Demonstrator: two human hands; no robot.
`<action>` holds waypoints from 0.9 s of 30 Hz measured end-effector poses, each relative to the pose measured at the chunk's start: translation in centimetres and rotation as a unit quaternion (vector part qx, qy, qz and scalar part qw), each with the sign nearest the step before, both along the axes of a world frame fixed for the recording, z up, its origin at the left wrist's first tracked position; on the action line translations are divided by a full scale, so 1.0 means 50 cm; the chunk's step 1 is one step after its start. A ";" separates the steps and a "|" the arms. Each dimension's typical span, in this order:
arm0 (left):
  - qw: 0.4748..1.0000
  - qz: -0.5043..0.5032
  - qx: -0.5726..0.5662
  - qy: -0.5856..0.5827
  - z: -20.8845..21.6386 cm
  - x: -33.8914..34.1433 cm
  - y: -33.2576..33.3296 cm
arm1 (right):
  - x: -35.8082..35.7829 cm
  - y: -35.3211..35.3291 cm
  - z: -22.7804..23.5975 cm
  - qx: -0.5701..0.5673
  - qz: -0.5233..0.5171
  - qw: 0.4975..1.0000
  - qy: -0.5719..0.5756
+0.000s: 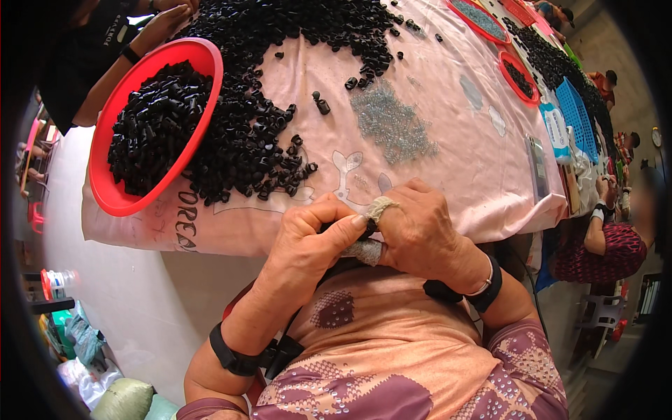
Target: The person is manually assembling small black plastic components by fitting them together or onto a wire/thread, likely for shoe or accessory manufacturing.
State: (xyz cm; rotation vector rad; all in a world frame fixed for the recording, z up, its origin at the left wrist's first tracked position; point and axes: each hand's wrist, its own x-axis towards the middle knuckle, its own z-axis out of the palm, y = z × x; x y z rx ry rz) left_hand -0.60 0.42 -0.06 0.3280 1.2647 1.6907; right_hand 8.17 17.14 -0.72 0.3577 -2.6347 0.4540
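Just in front of my body, at the table's near edge, my two hands meet. My left hand [316, 233] is closed, thumb and fingers pinching a small black plastic part that is mostly hidden. My right hand [422, 225] curls against it, with pale cloth wraps [380, 208] on its fingers. It seems to grip the same black part. Beyond my hands, a small black cylindrical part [322, 106] stands on the pink cloth. Tiny clear, greyish pieces [392, 122] lie in a patch to its right. A heap of small black plastic parts [238, 140] spreads to the left.
A red basin [218, 70] full of black cylinders rests at the left, tilted in view. Another person's hand [164, 26] is behind it. On the right are a small red bowl [534, 96], a blue basket [575, 115] and a flat grey device [537, 168]. Other people sit farther right.
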 end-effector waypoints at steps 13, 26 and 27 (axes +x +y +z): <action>0.989 -0.029 0.031 -0.145 0.009 -0.005 -0.003 | -0.005 0.000 0.000 -0.059 0.015 0.996 0.066; 0.974 -0.048 0.046 -0.216 0.004 -0.015 -0.003 | 0.003 0.008 0.021 -0.019 0.030 0.998 0.059; 0.983 -0.049 0.027 -0.176 0.003 -0.016 -0.004 | 0.003 0.010 0.019 -0.004 0.032 0.998 0.048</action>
